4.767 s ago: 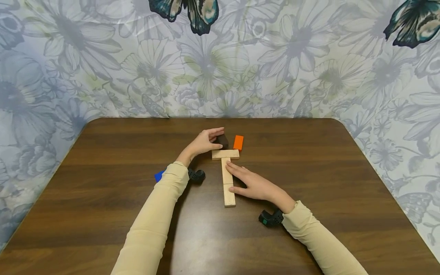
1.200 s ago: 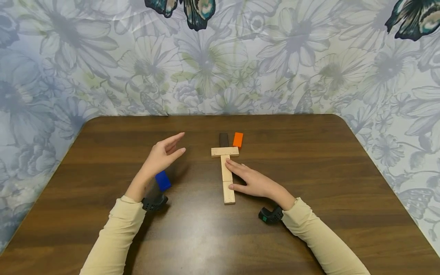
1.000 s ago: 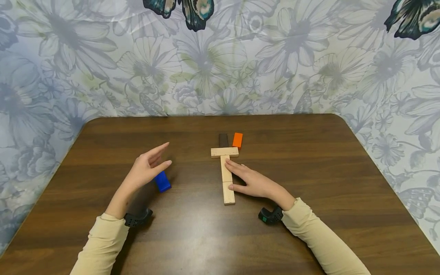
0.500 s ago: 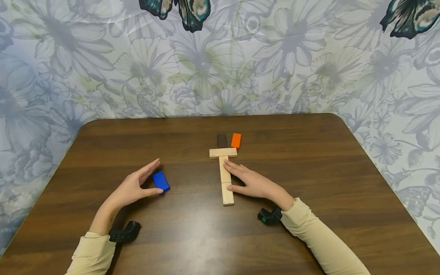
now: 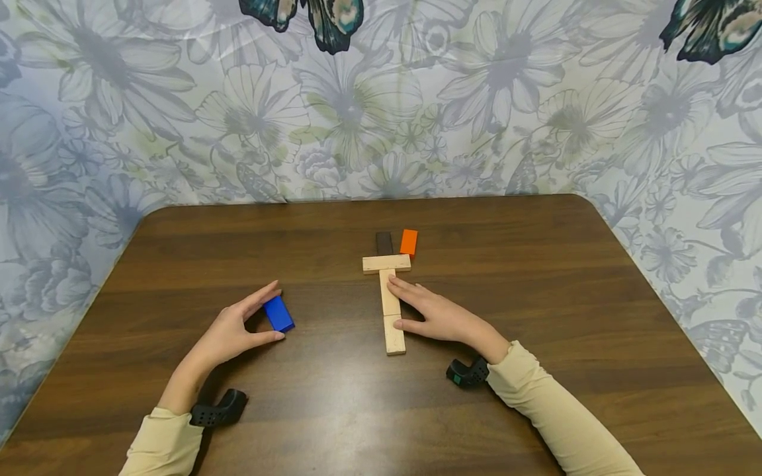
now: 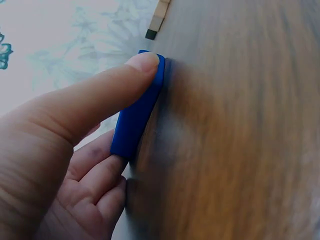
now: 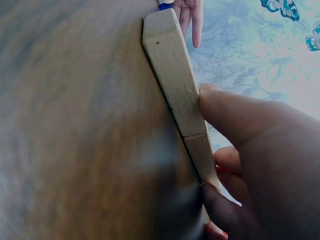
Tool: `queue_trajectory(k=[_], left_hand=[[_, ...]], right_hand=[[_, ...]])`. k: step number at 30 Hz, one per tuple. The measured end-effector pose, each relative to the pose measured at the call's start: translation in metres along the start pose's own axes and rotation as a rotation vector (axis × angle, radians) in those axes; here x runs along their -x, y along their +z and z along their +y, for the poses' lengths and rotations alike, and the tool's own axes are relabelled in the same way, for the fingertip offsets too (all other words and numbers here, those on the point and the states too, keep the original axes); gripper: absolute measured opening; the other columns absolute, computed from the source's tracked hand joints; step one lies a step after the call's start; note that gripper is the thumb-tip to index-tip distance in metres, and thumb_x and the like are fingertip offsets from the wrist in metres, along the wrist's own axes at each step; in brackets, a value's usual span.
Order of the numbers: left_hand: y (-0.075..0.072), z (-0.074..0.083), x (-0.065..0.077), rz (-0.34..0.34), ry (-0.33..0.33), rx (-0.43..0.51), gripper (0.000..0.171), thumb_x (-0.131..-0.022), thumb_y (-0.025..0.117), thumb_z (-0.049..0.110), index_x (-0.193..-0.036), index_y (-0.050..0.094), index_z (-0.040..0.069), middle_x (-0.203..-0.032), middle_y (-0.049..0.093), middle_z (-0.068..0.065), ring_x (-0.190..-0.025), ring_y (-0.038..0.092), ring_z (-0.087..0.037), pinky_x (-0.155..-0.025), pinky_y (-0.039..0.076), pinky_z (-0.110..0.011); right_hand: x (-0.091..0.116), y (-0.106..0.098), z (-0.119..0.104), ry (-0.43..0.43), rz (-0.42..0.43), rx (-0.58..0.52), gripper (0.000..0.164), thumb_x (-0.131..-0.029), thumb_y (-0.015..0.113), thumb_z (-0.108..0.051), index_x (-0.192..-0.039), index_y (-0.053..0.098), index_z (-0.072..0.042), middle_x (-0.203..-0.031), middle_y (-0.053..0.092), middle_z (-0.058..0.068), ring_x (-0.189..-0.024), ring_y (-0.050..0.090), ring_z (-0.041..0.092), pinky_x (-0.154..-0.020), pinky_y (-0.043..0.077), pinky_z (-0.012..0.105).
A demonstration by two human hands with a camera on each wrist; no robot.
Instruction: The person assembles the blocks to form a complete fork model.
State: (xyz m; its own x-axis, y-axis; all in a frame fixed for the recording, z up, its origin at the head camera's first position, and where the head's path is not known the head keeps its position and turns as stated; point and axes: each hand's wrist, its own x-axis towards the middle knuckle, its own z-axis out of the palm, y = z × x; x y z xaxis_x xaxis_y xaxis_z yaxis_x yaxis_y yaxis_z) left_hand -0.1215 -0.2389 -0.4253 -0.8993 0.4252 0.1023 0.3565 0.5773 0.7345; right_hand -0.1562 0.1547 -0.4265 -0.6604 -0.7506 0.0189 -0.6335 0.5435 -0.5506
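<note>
My left hand (image 5: 231, 332) is at a blue block (image 5: 279, 315) lying left of centre on the table. In the left wrist view the thumb (image 6: 142, 62) presses one end of that blue block, while the other fingers meet its far end. Two pale wooden blocks (image 5: 389, 295) lie end to end in a line, and a third wooden block (image 5: 386, 264) crosses their far end, making a T. My right hand (image 5: 443, 318) rests against the line from the right, fingers extended, with fingertips and thumb touching its two blocks.
Beyond the crosspiece a dark brown block (image 5: 383, 243) lies lengthwise. An orange block (image 5: 409, 242) sits close to its right, near the crosspiece's right end. The brown table (image 5: 536, 264) ends at a wall with flower-patterned covering (image 5: 381, 119).
My left hand has left the dark block behind the crosspiece, swung left and back toward me, and closed its thumb and fingers onto the blue block. My right hand has stayed put.
</note>
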Motion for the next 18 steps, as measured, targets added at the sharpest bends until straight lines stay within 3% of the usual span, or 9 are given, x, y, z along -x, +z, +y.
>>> queue_trajectory(k=[10, 18], left_hand=[[-0.0012, -0.001, 0.0014, 0.006, -0.008, 0.036, 0.082, -0.079, 0.077, 0.02, -0.147, 0.031, 0.008, -0.137, 0.047, -0.015, -0.127, 0.038, -0.037, -0.096, 0.033, -0.044], [-0.0033, -0.0012, -0.0011, 0.029, -0.041, 0.121, 0.079, -0.08, 0.076, 0.017, -0.146, 0.033, 0.009, -0.137, 0.047, -0.014, -0.125, 0.041, -0.036, -0.097, 0.033, -0.033]], right_hand=[[0.0007, -0.002, -0.0023, 0.013, -0.009, -0.002, 0.071, -0.096, 0.049, -0.044, -0.151, 0.017, -0.012, -0.155, 0.01, -0.001, -0.138, 0.014, 0.013, -0.11, 0.009, 0.03], [0.0005, -0.0024, -0.0029, 0.023, -0.019, -0.006, 0.07, -0.096, 0.048, -0.045, -0.151, 0.017, -0.013, -0.155, 0.009, -0.002, -0.138, 0.012, 0.012, -0.11, 0.008, 0.03]])
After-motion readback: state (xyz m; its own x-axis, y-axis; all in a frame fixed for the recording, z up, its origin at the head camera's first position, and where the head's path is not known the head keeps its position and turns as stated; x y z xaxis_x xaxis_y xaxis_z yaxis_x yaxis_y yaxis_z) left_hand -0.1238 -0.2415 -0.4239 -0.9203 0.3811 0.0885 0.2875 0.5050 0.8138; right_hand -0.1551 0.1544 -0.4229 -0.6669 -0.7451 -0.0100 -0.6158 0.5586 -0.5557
